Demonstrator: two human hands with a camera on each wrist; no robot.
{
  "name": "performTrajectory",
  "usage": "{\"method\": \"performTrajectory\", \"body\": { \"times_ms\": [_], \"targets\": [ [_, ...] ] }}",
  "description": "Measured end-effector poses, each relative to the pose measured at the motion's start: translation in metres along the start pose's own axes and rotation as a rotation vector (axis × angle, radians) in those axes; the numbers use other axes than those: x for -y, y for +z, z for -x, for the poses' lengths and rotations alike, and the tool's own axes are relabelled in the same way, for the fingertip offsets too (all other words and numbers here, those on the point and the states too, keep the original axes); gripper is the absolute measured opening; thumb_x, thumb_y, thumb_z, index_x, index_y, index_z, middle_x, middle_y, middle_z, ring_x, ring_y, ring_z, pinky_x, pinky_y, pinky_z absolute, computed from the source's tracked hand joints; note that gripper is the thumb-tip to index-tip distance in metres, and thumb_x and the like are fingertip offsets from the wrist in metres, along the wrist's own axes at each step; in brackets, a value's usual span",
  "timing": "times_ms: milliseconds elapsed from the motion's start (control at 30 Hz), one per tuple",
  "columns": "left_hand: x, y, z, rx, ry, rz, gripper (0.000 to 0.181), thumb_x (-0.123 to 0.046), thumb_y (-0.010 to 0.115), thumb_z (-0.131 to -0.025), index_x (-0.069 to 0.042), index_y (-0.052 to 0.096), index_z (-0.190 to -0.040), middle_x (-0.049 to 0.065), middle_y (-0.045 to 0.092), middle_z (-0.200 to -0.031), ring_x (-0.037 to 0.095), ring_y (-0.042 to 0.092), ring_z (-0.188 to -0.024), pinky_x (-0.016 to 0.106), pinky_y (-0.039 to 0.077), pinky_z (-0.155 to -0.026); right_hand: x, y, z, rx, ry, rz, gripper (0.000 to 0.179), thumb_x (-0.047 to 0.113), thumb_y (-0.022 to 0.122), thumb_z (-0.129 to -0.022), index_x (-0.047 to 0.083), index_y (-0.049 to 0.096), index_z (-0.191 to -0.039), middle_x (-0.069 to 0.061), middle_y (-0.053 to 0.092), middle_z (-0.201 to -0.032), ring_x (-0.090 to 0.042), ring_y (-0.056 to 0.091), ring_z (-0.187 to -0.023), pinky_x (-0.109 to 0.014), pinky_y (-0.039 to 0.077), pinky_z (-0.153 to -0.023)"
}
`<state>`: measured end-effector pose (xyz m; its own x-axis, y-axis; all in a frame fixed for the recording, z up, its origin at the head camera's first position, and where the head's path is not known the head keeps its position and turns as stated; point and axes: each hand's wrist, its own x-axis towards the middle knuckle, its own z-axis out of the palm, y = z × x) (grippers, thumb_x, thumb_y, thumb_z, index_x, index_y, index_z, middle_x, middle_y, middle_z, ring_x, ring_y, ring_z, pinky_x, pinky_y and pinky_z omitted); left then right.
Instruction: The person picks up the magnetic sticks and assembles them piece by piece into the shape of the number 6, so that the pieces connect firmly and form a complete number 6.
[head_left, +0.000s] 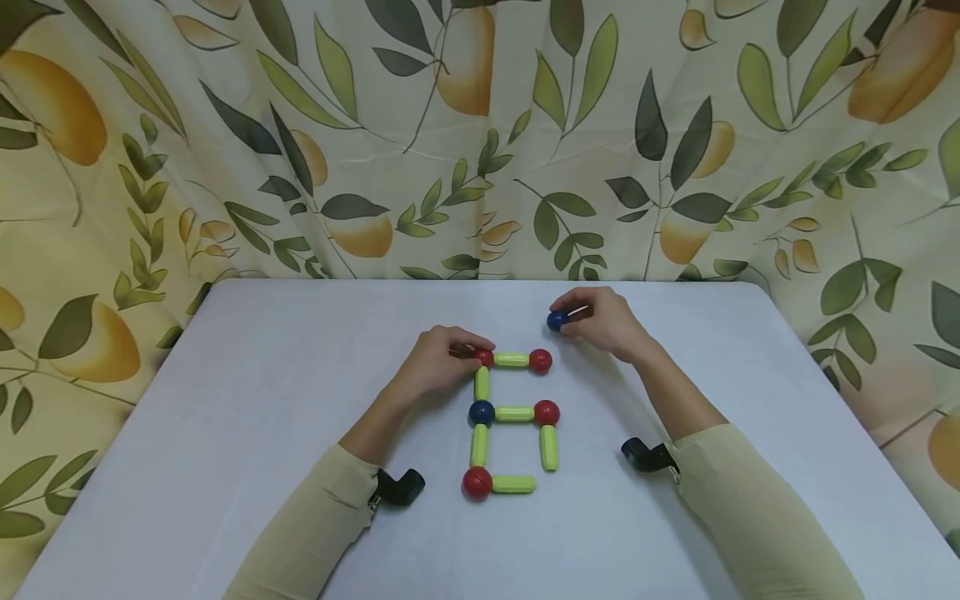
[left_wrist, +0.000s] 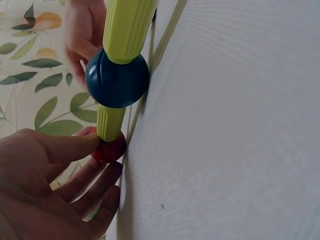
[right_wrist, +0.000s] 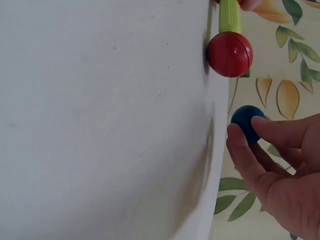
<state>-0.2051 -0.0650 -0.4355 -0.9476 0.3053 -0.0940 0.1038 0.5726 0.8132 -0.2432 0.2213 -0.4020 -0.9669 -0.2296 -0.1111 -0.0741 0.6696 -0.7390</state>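
On the table lies a figure of yellow-green rods joined by red and dark blue balls. My left hand (head_left: 435,365) pinches the red ball (left_wrist: 111,150) at its top left corner, thumb on one side and fingers on the other. Between the thumb and fingertips of my right hand (head_left: 606,323) is a loose blue ball (right_wrist: 247,124), above and to the right of the figure's top right red ball (head_left: 540,361). Another blue ball (head_left: 482,412) joins rods at the middle left. Lower down, a vertical rod (head_left: 550,448) and a bottom rod (head_left: 513,484) have free ends near each other.
The white table (head_left: 285,400) stretches out on both sides of the figure. Behind its far edge hangs a curtain (head_left: 450,167) printed with fruit and leaves. A small black camera on each sleeve, left (head_left: 401,487) and right (head_left: 647,454), juts out over the table.
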Motion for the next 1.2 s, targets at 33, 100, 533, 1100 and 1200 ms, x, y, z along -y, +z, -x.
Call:
{"method": "performTrajectory", "body": {
  "times_ms": [33,100,533,1100,1200],
  "targets": [
    [0.0,0.0,0.0,0.0,-0.001,0.001,0.026,-0.012,0.075,-0.095,-0.024,0.081,-0.117,-0.002,0.073,-0.119,0.021,0.066,-0.11,0.042,0.054,-0.1,0.0,-0.001,0.003,0.001,0.0,-0.005,0.034,0.002,0.07,-0.095,0.005,0.069,-0.129,-0.02,0.067,-0.131,-0.036,0.067,-0.116,-0.048,0.056,-0.101],
    [0.0,0.0,0.001,0.001,-0.002,0.005,0.026,-0.011,0.075,-0.096,-0.024,0.08,-0.118,-0.002,0.073,-0.12,0.021,0.066,-0.111,0.042,0.055,-0.101,0.0,-0.002,0.009,0.006,-0.004,-0.014,0.034,0.002,0.07,-0.095,0.005,0.069,-0.129,-0.02,0.067,-0.13,-0.036,0.067,-0.116,-0.047,0.056,-0.101],
    [0.001,-0.001,0.0,0.002,0.02,0.009,0.025,-0.012,0.075,-0.096,-0.022,0.08,-0.118,-0.001,0.073,-0.122,0.022,0.067,-0.111,0.042,0.055,-0.101,0.013,-0.005,0.061,0.031,-0.036,-0.02,0.034,0.007,0.073,-0.094,0.009,0.069,-0.128,-0.012,0.071,-0.124,-0.03,0.067,-0.117,-0.047,0.052,-0.1],
    [0.001,-0.002,0.0,0.004,0.022,0.021,0.025,-0.01,0.073,-0.096,-0.022,0.08,-0.117,0.001,0.072,-0.123,0.023,0.066,-0.113,0.042,0.056,-0.1,0.018,0.009,0.101,0.145,-0.095,-0.026,0.027,0.004,0.075,-0.092,0.013,0.073,-0.117,-0.006,0.072,-0.119,-0.025,0.068,-0.111,-0.038,0.055,-0.093],
    [0.0,-0.001,0.0,0.002,0.021,0.021,0.025,-0.01,0.073,-0.096,-0.022,0.08,-0.117,0.001,0.072,-0.122,0.023,0.066,-0.113,0.041,0.056,-0.1,0.018,0.012,0.107,0.171,-0.11,-0.023,0.028,0.002,0.075,-0.091,0.014,0.073,-0.116,-0.005,0.072,-0.117,-0.024,0.068,-0.109,-0.038,0.055,-0.092]
  ]
}}
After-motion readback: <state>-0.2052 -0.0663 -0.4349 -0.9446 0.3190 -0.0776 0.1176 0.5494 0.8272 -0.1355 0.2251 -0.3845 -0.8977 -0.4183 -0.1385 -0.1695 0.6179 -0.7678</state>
